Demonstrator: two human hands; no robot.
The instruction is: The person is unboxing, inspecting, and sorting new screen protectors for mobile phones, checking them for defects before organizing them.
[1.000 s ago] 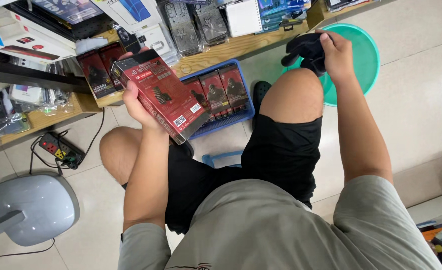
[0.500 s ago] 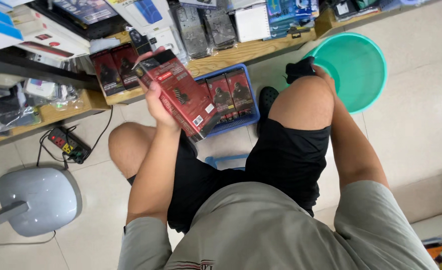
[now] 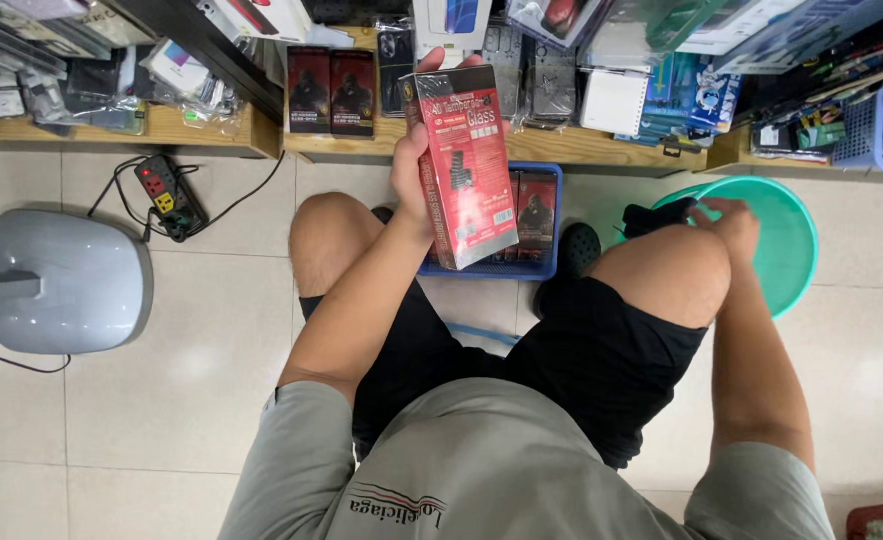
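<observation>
Left hand (image 3: 413, 175) is gripping a stack of red boxes (image 3: 461, 165) from the side, fingers wrapped round the far edge, thumb at the near one. It's holding the stack upright at 12 o'clock, just above the blue basket (image 3: 551, 225), probably to keep the loose boxes squared up. The boxes are flat, glossy red with a white label low on the front. Right hand (image 3: 726, 220) is reaching at 2 o'clock into the green basin (image 3: 791, 240), touching a black item (image 3: 656, 215); can't tell how closed it is.
</observation>
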